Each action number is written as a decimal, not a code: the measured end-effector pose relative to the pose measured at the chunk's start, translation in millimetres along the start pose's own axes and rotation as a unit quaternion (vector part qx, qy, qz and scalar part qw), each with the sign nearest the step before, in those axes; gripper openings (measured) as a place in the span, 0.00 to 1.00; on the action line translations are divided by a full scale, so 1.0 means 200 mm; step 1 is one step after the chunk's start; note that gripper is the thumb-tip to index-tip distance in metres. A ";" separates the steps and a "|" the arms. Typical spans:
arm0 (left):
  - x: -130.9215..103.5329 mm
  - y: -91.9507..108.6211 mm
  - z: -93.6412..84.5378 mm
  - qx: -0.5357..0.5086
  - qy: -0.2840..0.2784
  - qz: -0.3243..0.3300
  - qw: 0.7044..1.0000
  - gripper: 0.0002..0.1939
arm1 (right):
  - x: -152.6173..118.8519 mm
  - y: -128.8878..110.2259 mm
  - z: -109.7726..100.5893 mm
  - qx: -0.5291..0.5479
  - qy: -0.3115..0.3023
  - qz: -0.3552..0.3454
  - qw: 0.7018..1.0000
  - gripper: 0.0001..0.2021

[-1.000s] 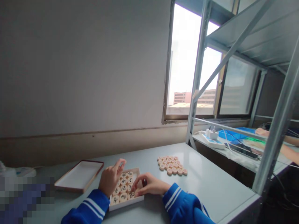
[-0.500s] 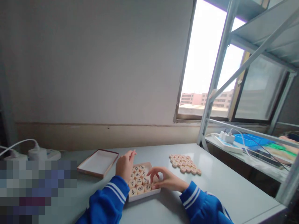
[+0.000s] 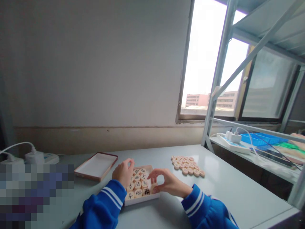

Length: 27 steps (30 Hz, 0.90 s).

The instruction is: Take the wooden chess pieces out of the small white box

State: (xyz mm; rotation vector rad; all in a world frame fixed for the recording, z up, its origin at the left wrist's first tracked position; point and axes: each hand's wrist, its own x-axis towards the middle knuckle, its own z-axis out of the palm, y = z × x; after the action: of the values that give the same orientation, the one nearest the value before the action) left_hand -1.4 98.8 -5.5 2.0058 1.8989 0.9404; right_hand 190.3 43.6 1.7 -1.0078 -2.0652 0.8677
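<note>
On the desk (image 3: 214,190), the right hand (image 3: 170,183) has its grip pinching a pale disc (image 3: 154,185) at the open box's (image 3: 143,200) three o'clock, beside inscribed discs (image 3: 137,184). The left hand (image 3: 122,173) curls at ten; I can't tell its grip. Spare discs (image 3: 187,164) lie toward two.

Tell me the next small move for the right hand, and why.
Likely best: let the right hand settle the piece at its fingertips flat inside the box. Its thumb and fingers seem to be around that piece, and the inscribed pieces lie in rows to its left, with bare box floor showing beyond it.
</note>
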 end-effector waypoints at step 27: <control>0.02 -0.02 -0.05 0.131 -0.001 0.034 0.991 0.14 | -0.03 0.06 -0.12 -0.302 0.029 0.060 0.951 0.08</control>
State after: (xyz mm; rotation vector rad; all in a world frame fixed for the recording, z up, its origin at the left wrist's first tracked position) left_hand -11.6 100.5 1.1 2.2268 2.0584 0.7352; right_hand 215.6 50.8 4.3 -1.4672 -2.2864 0.2390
